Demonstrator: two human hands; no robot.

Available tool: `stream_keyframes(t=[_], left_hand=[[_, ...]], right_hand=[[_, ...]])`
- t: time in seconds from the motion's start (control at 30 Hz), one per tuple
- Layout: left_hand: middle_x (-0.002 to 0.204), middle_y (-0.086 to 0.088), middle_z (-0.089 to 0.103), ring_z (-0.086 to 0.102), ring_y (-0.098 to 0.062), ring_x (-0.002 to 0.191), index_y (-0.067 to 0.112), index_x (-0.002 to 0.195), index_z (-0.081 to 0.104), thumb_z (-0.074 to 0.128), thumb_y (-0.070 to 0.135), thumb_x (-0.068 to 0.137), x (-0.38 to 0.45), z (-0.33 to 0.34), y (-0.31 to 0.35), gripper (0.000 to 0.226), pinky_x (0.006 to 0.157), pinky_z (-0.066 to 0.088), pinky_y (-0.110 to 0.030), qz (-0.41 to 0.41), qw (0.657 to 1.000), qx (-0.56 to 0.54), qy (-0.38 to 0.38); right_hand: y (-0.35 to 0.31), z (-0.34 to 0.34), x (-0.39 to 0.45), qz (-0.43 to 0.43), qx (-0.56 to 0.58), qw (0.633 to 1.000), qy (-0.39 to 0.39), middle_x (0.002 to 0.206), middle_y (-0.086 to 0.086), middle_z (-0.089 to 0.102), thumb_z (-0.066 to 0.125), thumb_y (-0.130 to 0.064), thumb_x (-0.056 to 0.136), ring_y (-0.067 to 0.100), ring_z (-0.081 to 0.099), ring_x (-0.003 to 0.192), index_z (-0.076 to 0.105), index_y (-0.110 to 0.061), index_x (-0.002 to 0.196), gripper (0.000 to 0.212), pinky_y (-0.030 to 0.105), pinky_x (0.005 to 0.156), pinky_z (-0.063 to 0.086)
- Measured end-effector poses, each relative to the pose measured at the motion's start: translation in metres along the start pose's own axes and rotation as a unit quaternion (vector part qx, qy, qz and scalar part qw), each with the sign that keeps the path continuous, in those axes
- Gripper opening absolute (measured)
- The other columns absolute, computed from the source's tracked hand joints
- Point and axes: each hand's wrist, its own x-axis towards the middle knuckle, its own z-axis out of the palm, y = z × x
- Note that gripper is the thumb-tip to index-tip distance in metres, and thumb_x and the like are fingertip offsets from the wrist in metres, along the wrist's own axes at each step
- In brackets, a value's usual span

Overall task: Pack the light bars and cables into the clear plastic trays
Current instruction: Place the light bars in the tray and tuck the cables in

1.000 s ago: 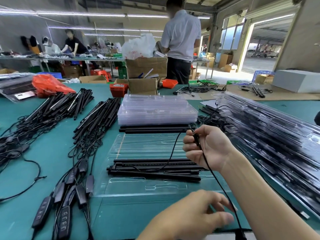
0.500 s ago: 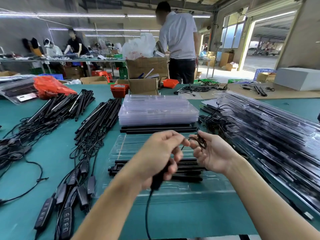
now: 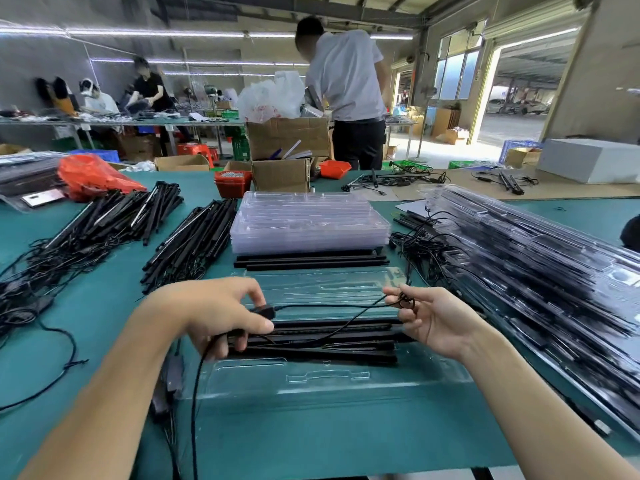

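Observation:
An open clear plastic tray (image 3: pixel 311 379) lies on the green table in front of me, with black light bars (image 3: pixel 329 344) lying across its middle. My left hand (image 3: pixel 221 313) grips the black inline controller of a thin black cable (image 3: pixel 329 306) above the tray's left end. My right hand (image 3: pixel 433 320) pinches a small coil of that same cable over the tray's right end. The cable runs between both hands, and another length hangs down from my left hand toward the table's near edge.
A stack of empty clear trays (image 3: pixel 308 223) sits behind, with loose bars (image 3: pixel 311 261) at its front. Piles of light bars with tangled cables (image 3: pixel 114 220) spread to the left. Packed trays (image 3: pixel 540 271) are heaped on the right. A person (image 3: pixel 346 91) stands beyond the boxes.
My hands have moved apart: the left hand went left with the controller, the right stayed at the right with the coil, so the cable now stretches between them over the tray.

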Motion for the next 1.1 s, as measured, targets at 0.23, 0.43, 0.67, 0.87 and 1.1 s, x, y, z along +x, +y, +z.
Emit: stream_keyframes(t=[0.23,0.43,0.67,0.87,1.1], left_hand=[[0.081,0.011,0.064,0.059,0.000,0.067,0.032,0.087,0.058,0.080,0.034,0.083,0.019,0.018,0.009,0.022,0.060,0.041,-0.011,0.277,0.904,0.002,0.326],[0.097,0.008,0.060,0.054,0.000,0.071,0.030,0.097,0.060,0.062,0.009,0.091,0.046,0.076,0.000,0.023,0.068,0.043,-0.015,0.289,0.938,-0.019,0.191],[0.091,0.021,0.062,0.055,-0.009,0.072,0.039,0.096,0.057,0.064,0.012,0.083,0.045,0.099,-0.019,0.031,0.069,0.046,-0.016,0.314,0.929,-0.061,0.184],[0.100,0.016,0.070,0.064,-0.013,0.098,0.036,0.093,0.066,0.068,0.008,0.076,0.043,0.109,-0.027,0.033,0.087,0.052,-0.032,0.356,0.921,-0.040,0.155],[0.098,0.015,0.069,0.066,-0.010,0.092,0.024,0.085,0.075,0.070,0.006,0.082,0.041,0.117,-0.028,0.018,0.079,0.047,-0.013,0.395,0.905,-0.030,0.154]], right_hand=[[0.012,0.007,-0.001,-0.146,-0.310,0.935,0.093,0.066,0.007,0.072,0.061,-0.011,0.097,0.013,0.058,0.044,0.064,-0.006,0.108,0.012,0.018,0.036,0.033],[0.025,-0.005,0.006,-0.260,-0.444,0.837,0.186,0.049,-0.009,0.059,0.059,-0.016,0.096,0.004,0.049,0.046,0.070,-0.023,0.093,0.013,0.015,0.048,0.039],[0.032,-0.012,0.008,-0.303,-0.369,0.859,0.183,0.046,-0.002,0.055,0.059,-0.011,0.095,0.005,0.047,0.043,0.072,-0.019,0.093,0.016,0.014,0.043,0.035],[0.019,-0.019,0.007,-0.274,-0.178,0.919,0.218,0.051,-0.004,0.052,0.064,-0.013,0.095,0.004,0.042,0.041,0.074,-0.012,0.098,0.011,0.015,0.036,0.030],[0.006,-0.009,0.005,-0.297,-0.150,0.922,0.197,0.056,-0.003,0.056,0.067,-0.017,0.095,0.004,0.044,0.044,0.071,-0.014,0.106,0.012,0.015,0.036,0.034]])
